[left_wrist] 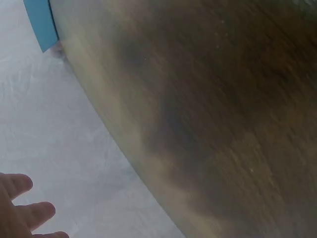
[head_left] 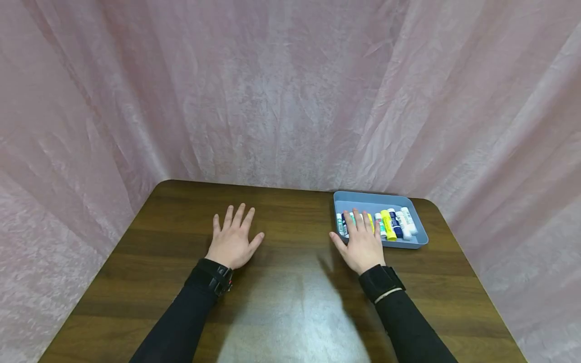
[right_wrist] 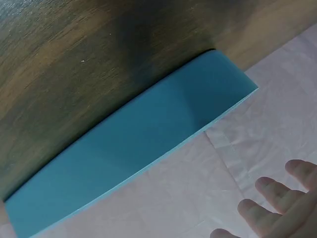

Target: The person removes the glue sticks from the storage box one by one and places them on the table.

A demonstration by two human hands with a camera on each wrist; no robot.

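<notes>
A shallow blue-grey tray stands at the back right of the table, with a row of small tubes or sticks in white, yellow and dark blue lying in it. One yellow glue-stick-like tube shows near the middle of the row. My right hand is spread with its fingers over the tray's front left part, hiding some of the row. In the right wrist view, the tray's side wall fills the middle. Over the left half of the table, my left hand has its fingers spread and holds nothing.
The brown wooden table has rounded back corners and a glossy reflection at its front middle. A pink curtain hangs behind it and along both sides. Dark sleeves and wrist bands cover both forearms.
</notes>
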